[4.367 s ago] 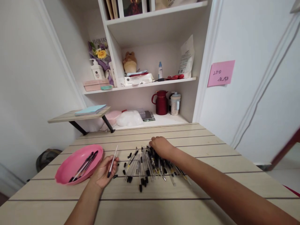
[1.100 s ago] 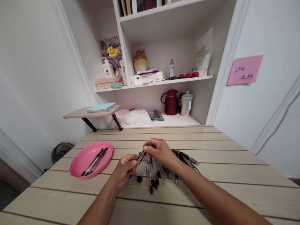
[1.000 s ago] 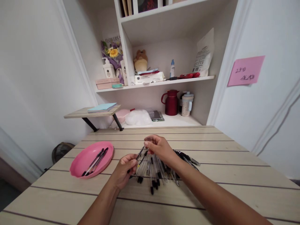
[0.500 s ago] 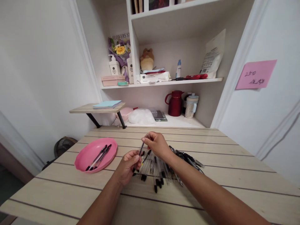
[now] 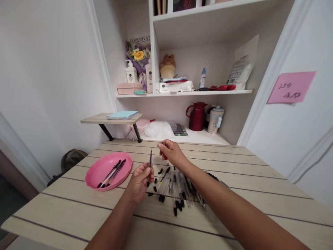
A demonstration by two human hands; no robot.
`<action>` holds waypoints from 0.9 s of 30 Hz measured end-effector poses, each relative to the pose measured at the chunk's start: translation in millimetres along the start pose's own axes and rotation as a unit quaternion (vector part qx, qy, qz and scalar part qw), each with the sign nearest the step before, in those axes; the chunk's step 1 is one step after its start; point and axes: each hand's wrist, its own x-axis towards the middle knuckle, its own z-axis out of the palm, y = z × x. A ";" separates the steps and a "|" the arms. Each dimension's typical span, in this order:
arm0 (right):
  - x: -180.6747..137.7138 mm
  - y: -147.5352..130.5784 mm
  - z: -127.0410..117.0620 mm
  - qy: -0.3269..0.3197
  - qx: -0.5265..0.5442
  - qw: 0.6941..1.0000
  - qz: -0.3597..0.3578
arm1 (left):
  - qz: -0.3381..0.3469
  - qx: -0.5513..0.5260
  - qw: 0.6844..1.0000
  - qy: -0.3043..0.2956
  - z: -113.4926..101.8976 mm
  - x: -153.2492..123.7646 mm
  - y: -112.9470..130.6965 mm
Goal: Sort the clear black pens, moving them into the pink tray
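My left hand (image 5: 141, 180) is closed on a clear pen (image 5: 150, 163) and holds it upright above the table, tip up. My right hand (image 5: 169, 152) hovers just right of the pen's top with its fingers pinched together; what they hold is too small to name. Below both hands a heap of clear pens with black caps (image 5: 177, 189) lies spread on the wooden table (image 5: 234, 180), with several loose black caps (image 5: 156, 173) beside it. A pink bowl (image 5: 104, 166) to the left holds a few finished pens (image 5: 111, 172).
White shelves behind the table carry a red jug (image 5: 197, 116), a white mug (image 5: 215, 119), bottles, a box and a plush toy. A small wooden riser (image 5: 111, 119) with a blue notebook stands at the back left. A pink note (image 5: 290, 87) sticks to the right wall.
Both hands have risen from the pen heap. The left hand has turned its pen upright, and the right hand has pulled away from it to the upper right. The camera has shifted left.
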 end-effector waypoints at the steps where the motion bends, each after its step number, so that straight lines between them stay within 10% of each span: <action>1: 2.1 3.6 -2.5 -0.014 -0.090 0.996 0.005 | -0.001 -0.005 1.000 0.001 0.2 -0.2 0.7; 6: 4.3 29.2 -9.7 -0.117 -0.390 0.913 0.027 | -0.003 -0.016 1.000 0.003 0.2 -0.6 1.6; 27: 4.7 53.6 -3.1 -0.267 -0.494 0.824 -0.082 | -0.017 -0.001 1.000 0.019 -0.4 0.6 1.3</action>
